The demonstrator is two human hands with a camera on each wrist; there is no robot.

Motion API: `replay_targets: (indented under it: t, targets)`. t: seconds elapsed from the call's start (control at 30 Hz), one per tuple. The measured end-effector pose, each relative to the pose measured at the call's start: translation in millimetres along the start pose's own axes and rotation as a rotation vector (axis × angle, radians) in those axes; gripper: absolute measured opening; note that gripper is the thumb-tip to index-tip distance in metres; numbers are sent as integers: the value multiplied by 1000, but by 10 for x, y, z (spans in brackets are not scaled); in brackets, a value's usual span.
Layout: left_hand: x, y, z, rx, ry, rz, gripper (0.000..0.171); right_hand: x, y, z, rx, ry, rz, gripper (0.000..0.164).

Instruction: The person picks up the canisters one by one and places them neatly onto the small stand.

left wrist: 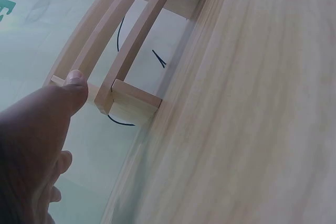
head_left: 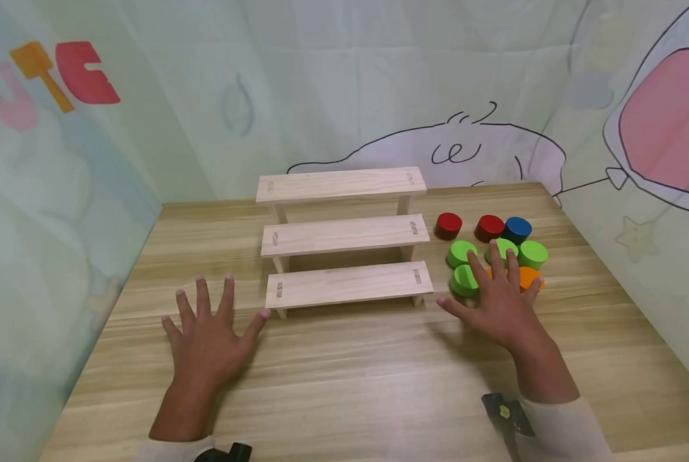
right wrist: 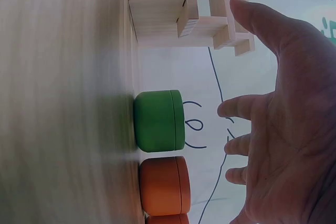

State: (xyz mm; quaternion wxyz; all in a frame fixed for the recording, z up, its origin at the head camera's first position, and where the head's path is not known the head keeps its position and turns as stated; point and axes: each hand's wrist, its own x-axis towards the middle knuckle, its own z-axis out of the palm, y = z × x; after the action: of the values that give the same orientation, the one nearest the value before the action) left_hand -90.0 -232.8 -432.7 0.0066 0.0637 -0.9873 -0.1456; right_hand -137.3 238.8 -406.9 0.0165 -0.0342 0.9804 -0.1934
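Pale sleeves [head_left: 569,433] come in from the bottom edge, with a dark strap [head_left: 503,414] at the right cuff. Past the cuffs, the left hand [head_left: 206,353] is back upward, fingers spread apart, nothing in its grasp; its thumb tip is close to the near left corner of the wooden stand [head_left: 347,285], and whether they touch I cannot tell. The right hand [head_left: 503,314] also has its fingers and thumb apart and holds nothing, hovering at the front of a group of round pots and partly hiding some of them.

These pots stand upright, long axis vertical, flat tops facing up; the right wrist view shows a seam near the top of the nearer ones. Orange pots [head_left: 526,277] and one green lie in front, three more green pots [head_left: 532,255] behind them, then two red pots [head_left: 448,224] and a blue pot [head_left: 518,229] at the back.

Left of the pots, between the two hands and a little beyond them, the stand has three tiers climbing away from the person, the lowest nearest. Its long axis runs left to right, the right end slightly farther back. All of this is on a wood-grained table [head_left: 344,391]; beyond hangs a pale printed cloth [head_left: 321,96] with a pink balloon [head_left: 673,122] at right.
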Motion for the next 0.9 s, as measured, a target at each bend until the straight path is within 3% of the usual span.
replay_targets:
  t: [0.5, 0.9]
  targets:
    - [2, 13, 0, 7, -14, 1, 106, 1, 10, -8, 11, 8, 3, 114]
    - [-2, 37, 16, -72, -1, 76, 104, 1, 68, -28, -1, 49, 13, 114]
